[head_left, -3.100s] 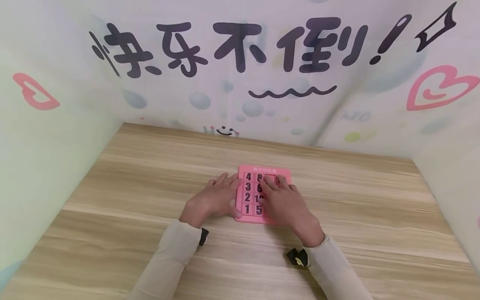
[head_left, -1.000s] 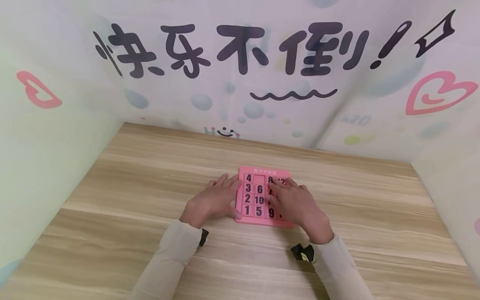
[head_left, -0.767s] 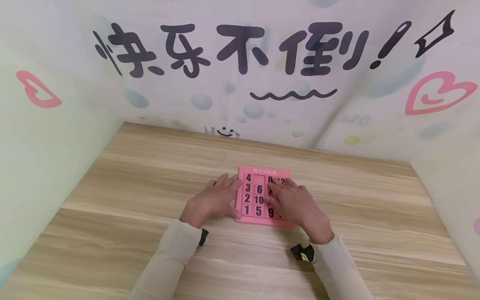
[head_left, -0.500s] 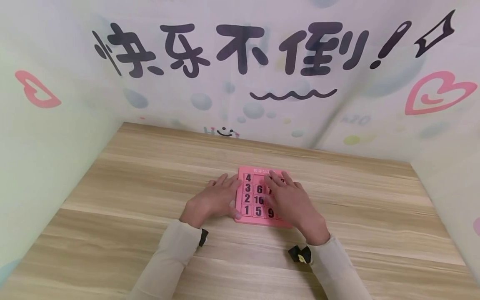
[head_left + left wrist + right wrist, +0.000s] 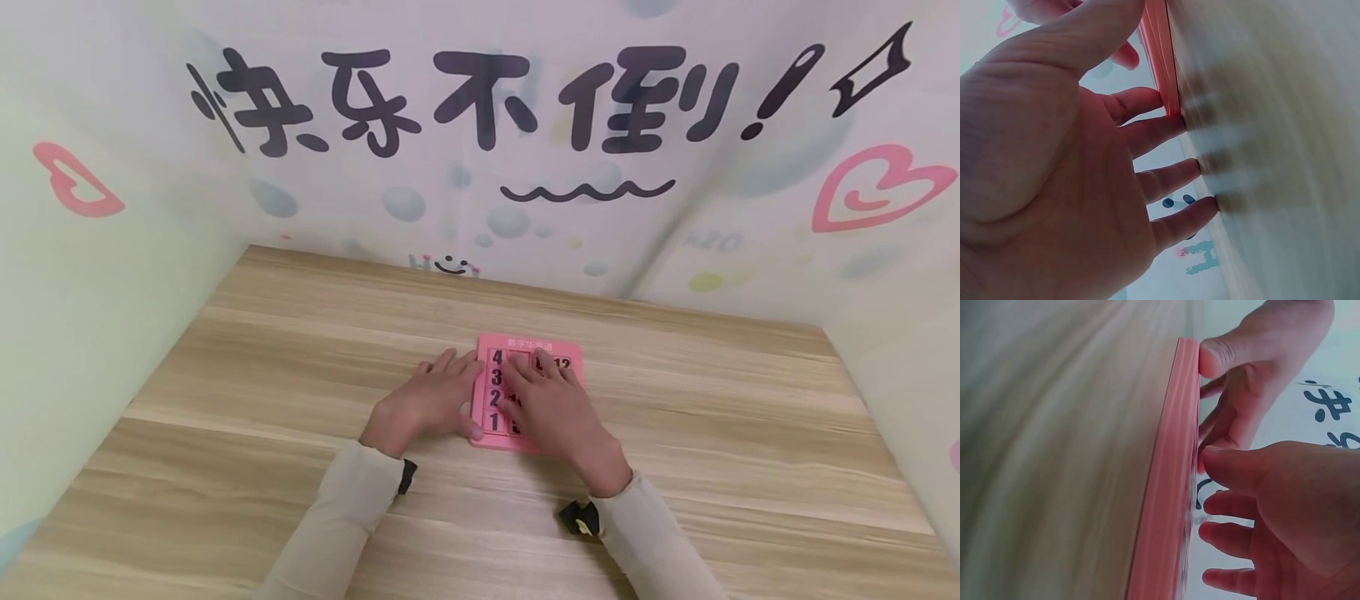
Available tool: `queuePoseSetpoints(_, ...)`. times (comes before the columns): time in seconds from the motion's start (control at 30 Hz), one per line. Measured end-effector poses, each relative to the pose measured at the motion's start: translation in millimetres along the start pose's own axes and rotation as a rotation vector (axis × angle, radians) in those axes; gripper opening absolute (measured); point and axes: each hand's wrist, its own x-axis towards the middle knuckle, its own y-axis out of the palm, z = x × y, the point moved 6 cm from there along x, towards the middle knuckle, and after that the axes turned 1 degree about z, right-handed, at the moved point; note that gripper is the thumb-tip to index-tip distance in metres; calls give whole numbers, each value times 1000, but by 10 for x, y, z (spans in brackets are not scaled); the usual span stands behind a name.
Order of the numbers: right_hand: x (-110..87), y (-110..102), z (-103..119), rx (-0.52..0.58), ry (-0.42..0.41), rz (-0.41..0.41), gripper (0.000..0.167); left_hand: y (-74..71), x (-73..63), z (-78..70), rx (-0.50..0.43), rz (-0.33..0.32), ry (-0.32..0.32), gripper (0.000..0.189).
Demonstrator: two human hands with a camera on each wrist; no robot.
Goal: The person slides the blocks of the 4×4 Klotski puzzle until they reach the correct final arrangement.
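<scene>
A pink number sliding puzzle (image 5: 531, 343) lies flat on the wooden table, with black numbers on its tiles. My left hand (image 5: 427, 404) rests along its left edge, fingers stretched out and thumb at the near left corner. The left wrist view shows two fingertips at the puzzle's side (image 5: 1163, 56) and the others on the table. Over the second and third columns is my right hand (image 5: 562, 412), fingers spread and fingertips close over the tiles near the gap in the top row. It hides most tiles there; tile 4 (image 5: 497, 357) and tile 12 (image 5: 562, 364) stay visible.
The table (image 5: 300, 333) has a light wood grain. White printed cloth walls (image 5: 450, 208) with dark lettering and hearts stand behind and on both sides. Black bow-like pieces (image 5: 579, 517) sit at the cuffs.
Tile 8 slid one place to the right in the top row, leaving a gap beside tile 4. Most recently my right hand shifted left across the puzzle; my left hand stayed put.
</scene>
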Motion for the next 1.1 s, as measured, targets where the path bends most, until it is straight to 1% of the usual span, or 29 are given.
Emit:
queuePoseSetpoints(0.23, 39, 33, 82, 0, 7, 29, 58, -5, 3, -4, 20, -9, 11, 98)
queuePoseSetpoints(0.4, 73, 67, 105, -1, 23, 56, 60, 3, 6, -4, 41, -5, 14, 97)
queuePoseSetpoints(0.57, 82, 68, 115, 4, 34, 68, 59, 3, 11, 0, 38, -8, 12, 97)
queuePoseSetpoints(0.83, 72, 51, 94, -3, 36, 75, 59, 1, 11, -2, 29, -5, 3, 99)
queuePoseSetpoints(1.1, 65, 25, 45, -9, 56, 81, 58, 0, 13, -6, 30, -1, 7, 99)
